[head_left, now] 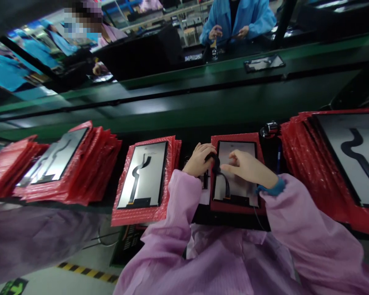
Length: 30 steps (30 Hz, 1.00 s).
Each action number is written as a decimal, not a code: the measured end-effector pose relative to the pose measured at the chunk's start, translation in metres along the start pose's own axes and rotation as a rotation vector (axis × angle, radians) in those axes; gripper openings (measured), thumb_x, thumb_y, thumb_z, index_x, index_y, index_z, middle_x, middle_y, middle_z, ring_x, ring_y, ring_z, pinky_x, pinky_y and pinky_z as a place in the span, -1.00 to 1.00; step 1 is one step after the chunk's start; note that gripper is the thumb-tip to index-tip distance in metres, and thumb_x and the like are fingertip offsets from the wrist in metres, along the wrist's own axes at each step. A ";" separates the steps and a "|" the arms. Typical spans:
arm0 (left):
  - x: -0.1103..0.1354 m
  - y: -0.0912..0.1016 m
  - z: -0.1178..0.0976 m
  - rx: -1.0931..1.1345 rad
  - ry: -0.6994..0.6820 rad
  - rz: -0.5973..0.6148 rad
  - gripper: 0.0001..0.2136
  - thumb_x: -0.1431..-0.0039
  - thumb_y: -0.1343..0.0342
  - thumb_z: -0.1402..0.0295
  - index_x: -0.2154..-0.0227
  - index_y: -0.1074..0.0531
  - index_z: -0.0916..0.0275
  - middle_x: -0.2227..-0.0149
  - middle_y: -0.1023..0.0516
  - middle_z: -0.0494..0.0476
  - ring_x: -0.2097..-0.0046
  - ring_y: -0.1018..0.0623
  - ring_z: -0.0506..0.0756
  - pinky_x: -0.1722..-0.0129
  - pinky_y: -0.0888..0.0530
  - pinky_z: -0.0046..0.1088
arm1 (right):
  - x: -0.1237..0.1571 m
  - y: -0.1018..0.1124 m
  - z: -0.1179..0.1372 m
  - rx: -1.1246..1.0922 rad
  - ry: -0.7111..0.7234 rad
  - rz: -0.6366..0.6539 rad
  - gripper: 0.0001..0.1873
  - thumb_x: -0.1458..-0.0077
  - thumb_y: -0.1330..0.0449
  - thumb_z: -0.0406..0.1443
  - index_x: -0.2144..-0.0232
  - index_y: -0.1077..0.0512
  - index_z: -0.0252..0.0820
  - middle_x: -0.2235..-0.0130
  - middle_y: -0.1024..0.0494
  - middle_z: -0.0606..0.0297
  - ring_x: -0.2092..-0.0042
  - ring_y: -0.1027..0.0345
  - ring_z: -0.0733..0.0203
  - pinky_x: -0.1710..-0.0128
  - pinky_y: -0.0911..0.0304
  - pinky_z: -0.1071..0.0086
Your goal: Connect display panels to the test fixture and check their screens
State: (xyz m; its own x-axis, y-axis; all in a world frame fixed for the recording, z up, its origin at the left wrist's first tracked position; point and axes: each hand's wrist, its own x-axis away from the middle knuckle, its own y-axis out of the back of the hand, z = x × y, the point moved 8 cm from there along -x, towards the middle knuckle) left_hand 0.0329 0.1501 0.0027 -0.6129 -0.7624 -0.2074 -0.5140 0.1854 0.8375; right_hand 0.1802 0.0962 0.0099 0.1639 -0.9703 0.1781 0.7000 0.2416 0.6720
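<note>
A display panel (236, 180) with a black flex cable (220, 174) lies face down on a red bubble-wrap sheet (217, 205) straight ahead of me. My left hand (199, 159) is curled at the panel's left edge, fingers pinched on the upper end of the flex cable. My right hand (247, 167) rests on the panel's back, fingers bent and pointing left toward the cable end. Both arms wear pink sleeves; a blue cuff shows at the right wrist.
More panels on red bubble wrap lie left (144, 176), far left (60, 159) and right (353, 159). Beyond runs a green conveyor (184, 102) carrying one panel (264, 63). A person in a blue coat (238, 18) works opposite; others stand at the left.
</note>
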 end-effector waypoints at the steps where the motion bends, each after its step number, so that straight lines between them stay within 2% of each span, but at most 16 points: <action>1: 0.001 0.002 0.000 -0.001 0.005 -0.011 -0.80 -0.15 -0.02 0.52 0.19 -0.43 0.19 -0.04 -0.55 0.16 -0.19 -0.45 0.11 -0.36 -0.08 -0.04 | -0.011 -0.010 -0.002 -0.030 -0.005 -0.009 -0.57 -0.09 -0.28 -0.03 0.15 -0.40 -0.23 0.19 -0.56 0.13 0.21 -0.40 0.14 0.23 -0.20 0.33; 4: 0.003 0.007 -0.003 -0.023 0.003 -0.034 -0.81 -0.14 -0.03 0.51 0.21 -0.42 0.18 0.04 -0.57 0.13 -0.10 -0.50 0.11 -0.35 -0.10 -0.06 | -0.028 -0.035 0.004 -0.115 0.080 0.036 -0.73 -0.14 -0.25 -0.12 0.38 -0.39 -0.22 0.35 -0.52 0.26 0.34 -0.34 0.25 0.34 -0.14 0.39; 6: 0.005 0.010 -0.005 -0.036 -0.019 -0.049 -0.79 -0.11 -0.04 0.51 0.19 -0.42 0.19 0.10 -0.59 0.11 -0.04 -0.52 0.11 -0.35 -0.10 -0.05 | -0.028 -0.039 0.010 -0.108 0.135 0.014 -0.68 -0.17 -0.21 -0.15 0.52 -0.30 -0.20 0.47 -0.42 0.34 0.43 -0.24 0.31 0.40 -0.07 0.40; 8: 0.007 0.014 -0.009 -0.045 -0.061 -0.065 -0.74 -0.07 -0.07 0.51 0.15 -0.42 0.21 0.12 -0.58 0.12 -0.01 -0.53 0.13 -0.36 -0.09 -0.02 | -0.023 -0.037 0.014 -0.072 0.153 -0.033 -0.65 -0.16 -0.21 -0.20 0.57 -0.23 -0.19 0.52 -0.34 0.39 0.46 -0.16 0.34 0.41 -0.02 0.40; 12: 0.013 0.022 -0.011 -0.104 -0.136 -0.105 -0.72 -0.11 -0.09 0.48 0.10 -0.48 0.22 0.12 -0.58 0.13 -0.01 -0.52 0.14 -0.35 -0.10 0.00 | -0.013 -0.028 0.020 0.044 0.173 -0.149 -0.73 -0.14 -0.21 -0.29 0.53 -0.23 -0.20 0.44 -0.37 0.33 0.37 -0.18 0.29 0.35 0.03 0.35; 17: 0.017 0.030 -0.012 -0.244 -0.193 -0.202 -0.81 -0.28 -0.07 0.43 0.16 -0.57 0.12 0.26 -0.62 0.03 0.09 -0.54 0.09 -0.32 -0.17 -0.04 | 0.000 -0.029 0.042 0.560 0.359 -0.349 -0.84 -0.22 -0.09 -0.34 0.41 -0.40 -0.21 0.34 -0.47 0.17 0.23 -0.27 0.10 0.26 0.01 0.25; 19: 0.019 0.032 -0.015 -0.301 -0.218 -0.245 -0.83 -0.30 -0.08 0.42 0.22 -0.58 0.10 0.29 -0.63 0.00 0.15 -0.55 0.07 -0.28 -0.23 -0.09 | 0.002 -0.033 0.046 0.675 0.396 -0.376 -0.84 -0.23 -0.07 -0.35 0.36 -0.43 -0.22 0.32 -0.49 0.13 0.21 -0.28 0.06 0.25 -0.01 0.22; 21: 0.020 0.032 -0.018 -0.352 -0.248 -0.277 -0.82 -0.31 -0.07 0.42 0.27 -0.58 0.11 0.31 -0.64 -0.01 0.20 -0.55 0.05 -0.23 -0.29 -0.14 | 0.002 -0.034 0.046 0.693 0.395 -0.397 -0.83 -0.24 -0.07 -0.34 0.33 -0.45 -0.22 0.29 -0.50 0.11 0.20 -0.27 0.03 0.24 -0.03 0.21; 23: 0.021 0.031 -0.022 -0.382 -0.276 -0.294 -0.81 -0.33 -0.04 0.42 0.27 -0.58 0.14 0.32 -0.64 0.02 0.22 -0.56 0.05 -0.16 -0.34 -0.18 | 0.001 -0.032 0.044 0.601 0.379 -0.423 -0.85 -0.24 -0.10 -0.30 0.29 -0.45 -0.24 0.25 -0.51 0.10 0.16 -0.28 0.01 0.21 -0.08 0.20; 25: 0.021 0.029 -0.023 -0.380 -0.281 -0.287 -0.80 -0.34 -0.02 0.41 0.25 -0.58 0.15 0.32 -0.64 0.04 0.21 -0.56 0.07 -0.13 -0.36 -0.18 | -0.001 -0.030 0.040 0.396 0.380 -0.409 -0.81 -0.23 -0.14 -0.22 0.24 -0.44 -0.25 0.20 -0.51 0.11 0.12 -0.29 0.02 0.14 -0.14 0.20; 27: 0.020 0.028 -0.022 -0.349 -0.256 -0.255 -0.80 -0.34 -0.01 0.40 0.25 -0.57 0.16 0.31 -0.64 0.06 0.20 -0.56 0.09 -0.13 -0.35 -0.17 | -0.007 -0.034 0.034 0.138 0.377 -0.328 -0.77 -0.26 -0.12 -0.16 0.25 -0.42 -0.23 0.21 -0.51 0.15 0.13 -0.30 0.07 0.09 -0.19 0.22; 30: 0.019 0.028 -0.021 -0.282 -0.217 -0.197 -0.85 -0.25 -0.07 0.41 0.26 -0.55 0.18 0.26 -0.64 0.08 0.15 -0.55 0.11 -0.19 -0.29 -0.13 | -0.015 -0.042 0.024 -0.158 0.339 -0.170 -0.77 -0.30 -0.05 -0.20 0.29 -0.42 -0.18 0.25 -0.50 0.22 0.18 -0.34 0.16 0.12 -0.22 0.27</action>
State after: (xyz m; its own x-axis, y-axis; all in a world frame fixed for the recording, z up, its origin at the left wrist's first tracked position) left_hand 0.0193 0.1275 0.0326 -0.6471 -0.6124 -0.4541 -0.4677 -0.1516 0.8708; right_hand 0.1312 0.1009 -0.0039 0.2380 -0.9523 -0.1909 0.8309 0.0978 0.5478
